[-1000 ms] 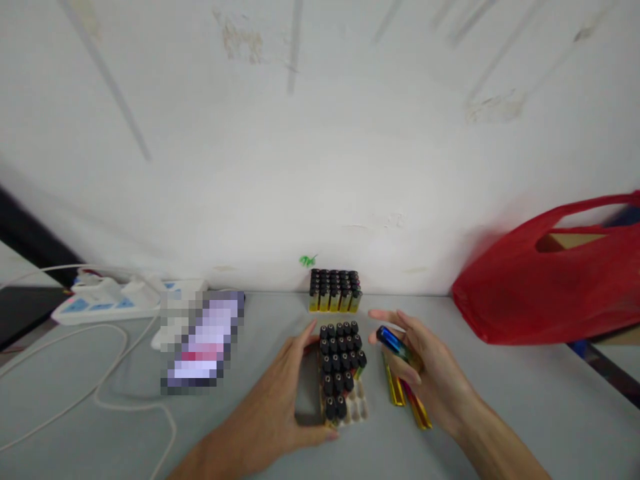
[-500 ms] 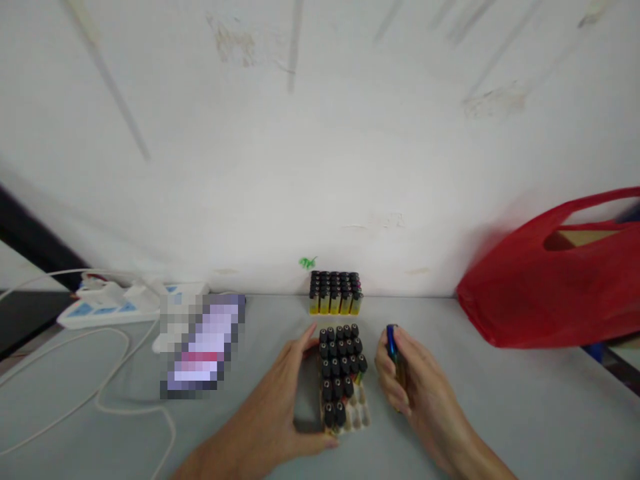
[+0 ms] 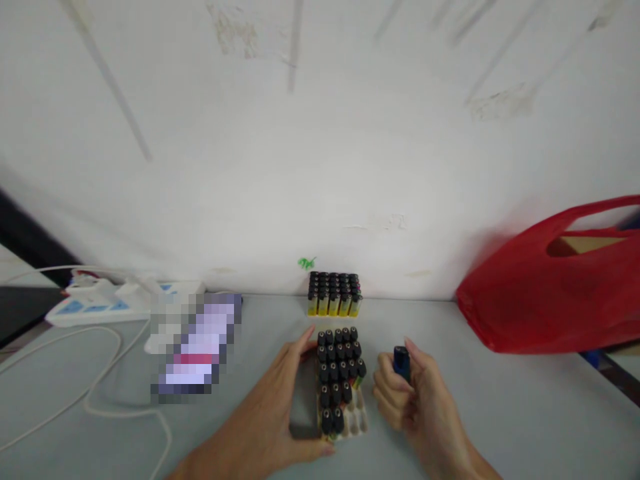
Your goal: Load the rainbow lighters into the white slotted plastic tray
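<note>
A pale tray (image 3: 363, 421) with rounded slots stands on the grey table, filled with several upright black-topped lighters (image 3: 343, 370). Bare slots show at its front right corner. My left hand (image 3: 280, 413) spans the tray's left side, thumb at the front edge and fingers at the back left, gripping it. To the right of the tray, just above the table, my right hand (image 3: 413, 393) is closed around a dark blue lighter (image 3: 401, 363). Its top end points up between thumb and curled fingers; the lower part is hidden in the palm.
Behind the tray, a block of yellow lighters with black tops (image 3: 334, 297) stands against the wall. A blurred-out phone (image 3: 203, 347), a white power strip (image 3: 95, 303) and loose white cables (image 3: 120, 413) lie on the left. At right sits a red bag (image 3: 545, 293).
My right hand has turned and its fingers have curled tighter, so the lighter's dark end now faces me more. My left hand stays on the tray. The view has shifted slightly.
</note>
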The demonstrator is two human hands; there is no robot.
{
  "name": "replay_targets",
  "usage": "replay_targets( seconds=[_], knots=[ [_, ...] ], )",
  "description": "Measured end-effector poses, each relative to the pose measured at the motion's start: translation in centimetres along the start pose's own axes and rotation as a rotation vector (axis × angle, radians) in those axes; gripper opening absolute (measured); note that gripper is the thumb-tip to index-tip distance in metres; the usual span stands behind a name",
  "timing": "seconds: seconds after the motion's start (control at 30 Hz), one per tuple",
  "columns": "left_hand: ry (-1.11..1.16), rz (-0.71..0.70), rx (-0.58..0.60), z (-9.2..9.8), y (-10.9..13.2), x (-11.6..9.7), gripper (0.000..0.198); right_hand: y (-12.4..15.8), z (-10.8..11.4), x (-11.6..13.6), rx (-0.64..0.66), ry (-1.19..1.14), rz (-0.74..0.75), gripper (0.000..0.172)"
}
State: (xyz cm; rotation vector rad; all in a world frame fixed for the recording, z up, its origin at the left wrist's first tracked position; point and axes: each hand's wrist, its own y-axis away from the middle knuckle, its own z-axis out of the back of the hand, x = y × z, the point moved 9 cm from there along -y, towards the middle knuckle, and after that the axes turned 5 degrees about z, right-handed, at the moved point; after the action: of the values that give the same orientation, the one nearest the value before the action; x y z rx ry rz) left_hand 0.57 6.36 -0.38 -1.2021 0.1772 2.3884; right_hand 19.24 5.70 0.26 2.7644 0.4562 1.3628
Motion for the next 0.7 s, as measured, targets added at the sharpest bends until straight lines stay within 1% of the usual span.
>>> replay_targets(
  seconds=[0.17,0.23,0.4,0.5,0.7],
  knots=[
    [0.000,-0.005,0.008,-0.1,0.0,0.0,0.150,0.4,0.2,-1.2,-0.073,-0.028,-0.076,0.069],
    [0.001,-0.006,-0.001,-0.1,-0.1,0.3,0.150,0.5,0.2,-1.3,-0.076,-0.032,-0.082,0.067],
    [0.007,-0.010,0.001,-0.3,0.0,0.4,0.149,0.3,0.4,-1.4,-0.086,-0.041,-0.065,0.064],
    [0.011,-0.006,-0.001,-0.2,0.0,0.4,0.149,0.1,0.7,-1.3,-0.116,-0.038,-0.045,0.068],
    [0.002,0.011,-0.007,0.0,-0.1,0.5,0.149,0.0,0.8,-0.6,-0.107,0.018,-0.019,0.072]
  ],
)
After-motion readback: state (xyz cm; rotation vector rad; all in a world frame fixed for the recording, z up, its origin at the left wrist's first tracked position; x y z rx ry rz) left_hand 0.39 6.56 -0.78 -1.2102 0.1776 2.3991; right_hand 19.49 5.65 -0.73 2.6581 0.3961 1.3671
